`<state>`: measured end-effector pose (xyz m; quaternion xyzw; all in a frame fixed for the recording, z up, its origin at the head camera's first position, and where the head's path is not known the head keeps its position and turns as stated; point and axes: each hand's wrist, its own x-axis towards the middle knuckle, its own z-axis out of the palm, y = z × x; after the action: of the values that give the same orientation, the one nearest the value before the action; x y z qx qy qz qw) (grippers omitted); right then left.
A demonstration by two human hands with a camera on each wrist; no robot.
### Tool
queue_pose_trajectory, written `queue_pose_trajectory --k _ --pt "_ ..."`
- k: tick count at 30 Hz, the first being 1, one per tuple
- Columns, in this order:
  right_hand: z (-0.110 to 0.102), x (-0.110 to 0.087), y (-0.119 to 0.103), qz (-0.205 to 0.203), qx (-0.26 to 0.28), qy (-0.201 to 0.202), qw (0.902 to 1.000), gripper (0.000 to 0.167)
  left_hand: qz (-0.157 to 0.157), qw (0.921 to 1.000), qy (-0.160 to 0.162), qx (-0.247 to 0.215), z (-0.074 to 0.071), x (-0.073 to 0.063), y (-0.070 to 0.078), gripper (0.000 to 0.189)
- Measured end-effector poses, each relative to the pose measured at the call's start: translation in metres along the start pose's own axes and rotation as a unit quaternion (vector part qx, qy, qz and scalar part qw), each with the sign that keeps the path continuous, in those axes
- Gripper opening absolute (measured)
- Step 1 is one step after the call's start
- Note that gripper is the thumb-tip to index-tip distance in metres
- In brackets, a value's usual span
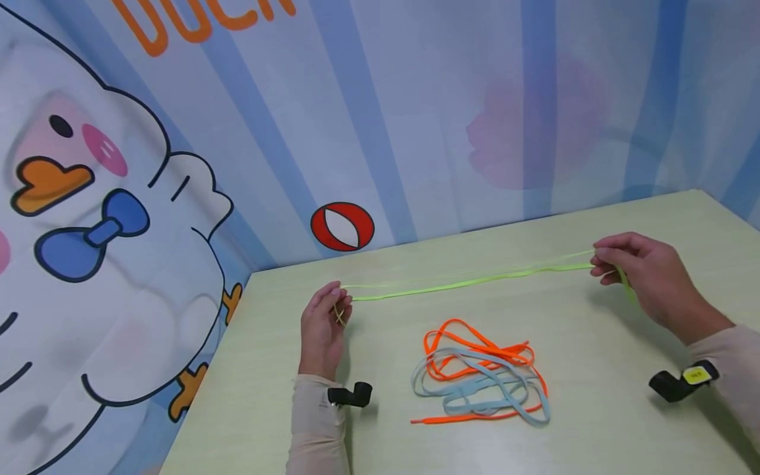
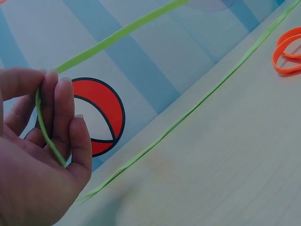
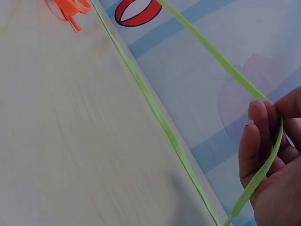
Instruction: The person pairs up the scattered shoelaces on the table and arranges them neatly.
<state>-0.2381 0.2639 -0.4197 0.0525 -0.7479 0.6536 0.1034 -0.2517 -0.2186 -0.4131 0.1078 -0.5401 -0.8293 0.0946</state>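
A lime-green shoelace (image 1: pixel 469 283) stretches across the table between the two hands, doubled into two strands. My left hand (image 1: pixel 323 330) pinches one end of the doubled lace between thumb and fingertips. In the left wrist view, a bit of the lace (image 2: pixel 43 123) curves down in front of the palm. At the other side, my right hand (image 1: pixel 650 277) pinches the lace the same way, and a length (image 3: pixel 258 175) bends down past the palm in the right wrist view. The second strand (image 3: pixel 155 106) runs lower, in line with the table's back edge.
Nearer than the stretched lace, an orange shoelace (image 1: pixel 442 419) and a pale blue shoelace (image 1: pixel 541 419) lie loosely tangled on the pale wooden table (image 1: pixel 237 409). A printed cloth backdrop (image 1: pixel 439 132) with a cartoon duck rises behind and to the left.
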Motion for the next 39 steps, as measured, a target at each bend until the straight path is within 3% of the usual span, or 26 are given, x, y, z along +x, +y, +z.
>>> queue_pose_trajectory --k 16,31,39 --pt "-0.0021 0.0004 0.0042 0.007 0.009 0.008 0.9999 0.021 -0.018 0.9994 -0.015 -0.027 -0.0013 -0.0008 -0.0016 0.030" --pt "-0.0010 -0.0007 0.0074 0.021 -0.058 -0.004 0.9981 0.038 -0.041 0.9970 -0.033 -0.057 -0.0039 0.0033 -0.0070 0.039" --pt "-0.0032 0.0031 0.0097 0.052 -0.079 -0.050 0.9942 0.037 -0.059 0.9946 -0.028 -0.081 -0.0056 0.0036 -0.0076 0.037"
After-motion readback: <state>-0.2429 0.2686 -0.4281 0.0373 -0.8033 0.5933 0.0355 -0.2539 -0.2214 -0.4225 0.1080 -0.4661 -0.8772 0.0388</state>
